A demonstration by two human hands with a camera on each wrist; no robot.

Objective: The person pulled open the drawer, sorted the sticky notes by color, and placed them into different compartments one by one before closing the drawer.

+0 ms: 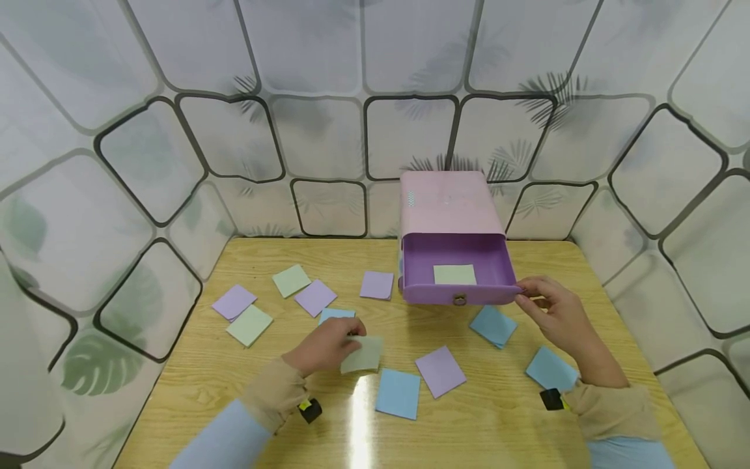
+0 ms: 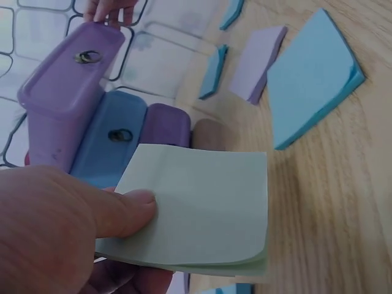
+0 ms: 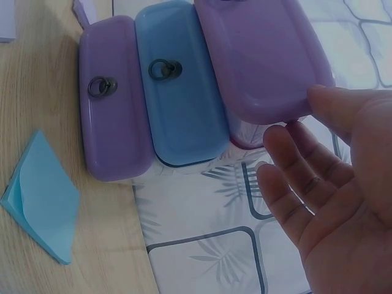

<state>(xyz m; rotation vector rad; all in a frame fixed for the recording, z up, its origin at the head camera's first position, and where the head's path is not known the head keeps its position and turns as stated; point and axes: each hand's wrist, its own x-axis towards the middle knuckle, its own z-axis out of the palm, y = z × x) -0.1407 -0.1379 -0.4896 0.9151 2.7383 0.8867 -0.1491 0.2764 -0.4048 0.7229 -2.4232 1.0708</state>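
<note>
Top drawer (image 1: 430, 295): pulled out of the pink cabinet (image 1: 448, 205) toward the person; one stowed green pad (image 1: 454, 274) lies inside, near the front; on this evidence the work is judged begun and only partly done.
Pads outstanding: two loose green pads (image 1: 291, 281) lie on the left part of the table (image 1: 486, 423); four purple pads (image 1: 441, 372) and four blue pads (image 1: 398, 394) also lie on the tabletop; whether these belong in a drawer cannot be determined.
Lower drawers: the blue drawer (image 3: 180, 86) and the lower purple drawer (image 3: 116, 98) appear closed; contents not visible.
Held green pad (image 1: 363, 355): outside the drawer, raised above the tabletop, forward and left of the cabinet.
Pad direction: free edge points away from the gripping hand, rightward in the head view; outline nearly square, hence no clear long axis.
Drawer direction: ring pull (image 1: 459, 300) faces the person; the front's long axis runs left to right.
Left hand (image 1: 325, 346): clamped on the held green pad, thumb on its upper face, fingers beneath.
Right hand (image 1: 553, 314): pinches the right corner of the drawer front; the two hands are well apart.
</note>
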